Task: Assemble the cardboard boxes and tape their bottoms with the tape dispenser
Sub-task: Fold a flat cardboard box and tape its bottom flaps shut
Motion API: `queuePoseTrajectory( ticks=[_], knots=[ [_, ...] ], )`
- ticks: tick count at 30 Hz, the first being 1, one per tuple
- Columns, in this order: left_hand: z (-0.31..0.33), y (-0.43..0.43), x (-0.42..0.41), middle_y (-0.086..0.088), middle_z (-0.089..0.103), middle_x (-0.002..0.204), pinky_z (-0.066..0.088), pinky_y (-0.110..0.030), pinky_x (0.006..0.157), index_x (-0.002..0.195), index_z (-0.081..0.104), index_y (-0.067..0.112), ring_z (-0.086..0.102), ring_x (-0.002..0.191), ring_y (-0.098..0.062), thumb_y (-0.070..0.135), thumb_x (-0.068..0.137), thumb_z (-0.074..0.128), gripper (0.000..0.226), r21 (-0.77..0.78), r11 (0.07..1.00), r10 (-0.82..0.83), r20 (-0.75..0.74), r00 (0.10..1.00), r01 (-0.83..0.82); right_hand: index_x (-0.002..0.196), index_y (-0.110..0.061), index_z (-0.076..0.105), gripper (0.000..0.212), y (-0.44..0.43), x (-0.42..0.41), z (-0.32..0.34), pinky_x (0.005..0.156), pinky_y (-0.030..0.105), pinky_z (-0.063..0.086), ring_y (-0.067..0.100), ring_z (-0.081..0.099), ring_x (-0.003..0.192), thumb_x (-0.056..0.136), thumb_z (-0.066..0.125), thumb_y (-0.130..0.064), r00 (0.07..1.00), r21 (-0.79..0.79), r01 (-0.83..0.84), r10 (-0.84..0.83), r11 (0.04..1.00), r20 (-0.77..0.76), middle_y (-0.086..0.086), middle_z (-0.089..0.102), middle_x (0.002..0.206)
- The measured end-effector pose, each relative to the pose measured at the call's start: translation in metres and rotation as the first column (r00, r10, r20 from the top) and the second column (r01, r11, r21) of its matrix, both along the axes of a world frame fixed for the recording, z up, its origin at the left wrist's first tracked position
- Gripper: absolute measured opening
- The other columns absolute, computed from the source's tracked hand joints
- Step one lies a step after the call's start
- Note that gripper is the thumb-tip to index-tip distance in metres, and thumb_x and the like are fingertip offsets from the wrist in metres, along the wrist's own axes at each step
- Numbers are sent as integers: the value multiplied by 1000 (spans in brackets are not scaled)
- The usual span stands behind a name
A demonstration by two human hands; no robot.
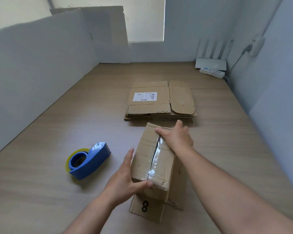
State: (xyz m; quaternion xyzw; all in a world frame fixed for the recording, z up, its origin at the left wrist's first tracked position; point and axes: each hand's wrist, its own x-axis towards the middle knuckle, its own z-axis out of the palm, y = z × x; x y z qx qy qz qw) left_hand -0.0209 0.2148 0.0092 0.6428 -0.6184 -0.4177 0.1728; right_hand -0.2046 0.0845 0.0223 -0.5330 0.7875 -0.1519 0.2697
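Both hands brace one cardboard box [142,159] that stands bottom-up near the desk's [57,183] front edge. The left hand [125,179] lies with straight fingers along the box's left side and its thumb across the near top edge. The right hand [176,139] presses palm-down on the far end of the clear tape strip [155,159], clasping nothing. The strip runs along the centre seam and looks wrinkled, with a dark gap showing beside it. To finish well, I would rub firmly along the seam from far end to near, then down over both edges, holding the flaps together. The blue tape dispenser [90,161] lies on the desk left of the box, apart from it. A stack of flattened boxes [152,102] waits just behind.
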Motion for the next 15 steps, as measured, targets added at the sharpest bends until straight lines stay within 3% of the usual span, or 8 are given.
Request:
queuePoseTrajectory(
  ticks=[2, 4, 7, 10, 12, 15],
  knots=[
    [1, 9, -17, 23, 22, 151, 39, -29, 104, 146, -9, 50, 36, 135, -8, 71, 68, 66, 110, -120, 991, -30, 208, 978, 56, 151, -20, 1, 114, 6, 11, -1, 93, 40, 41, 32, 46, 124, 70, 57, -77, 996, 89, 22, -30, 996, 80, 14, 32, 143],
    [-1, 13, -34, 20, 20, 154, 38, -27, 102, 150, -4, 42, 33, 136, -9, 68, 79, 57, 97, -186, 982, 45, 320, 946, 16, 151, -23, -11, 120, 14, 15, -1, 96, 42, 40, 33, 45, 126, 69, 58, -77, 997, 105, -36, 28, 994, 76, 15, 29, 146],
    [-6, 5, -49, 15, 24, 155, 41, -33, 103, 152, 5, 35, 36, 135, -12, 67, 80, 55, 93, -228, 970, 139, 260, 956, -79, 150, -27, -15, 123, 37, 11, -4, 97, 42, 39, 32, 43, 128, 67, 61, -76, 984, 102, -166, 157, 981, 85, 16, 30, 146],
    [-5, -14, -51, 13, 30, 154, 44, -38, 100, 152, 9, 33, 41, 133, -15, 65, 79, 59, 94, -199, 972, 173, 227, 959, -128, 150, -30, -12, 118, 64, -3, -18, 104, 41, 35, 30, 37, 134, 71, 66, -67, 960, 43, -218, 207, 975, 189, 14, 30, 150],
    [-3, -19, -52, 11, 31, 153, 43, -37, 102, 153, 7, 31, 41, 133, -15, 63, 79, 61, 97, -181, 980, 121, 220, 968, -81, 151, -33, -6, 108, 76, -13, -24, 110, 39, 31, 27, 30, 138, 76, 68, -57, 940, -38, -224, 226, 974, 255, 10, 23, 154],
    [1, -23, -48, 13, 32, 151, 41, -29, 104, 153, -3, 30, 41, 128, -7, 49, 77, 73, 109, -106, 994, -9, 49, 999, 14, 146, -50, 16, 79, 86, -21, -30, 114, 38, 28, 25, 23, 142, 84, 65, -48, 897, -150, -289, 322, 945, 301, 2, 4, 158]
  ],
)
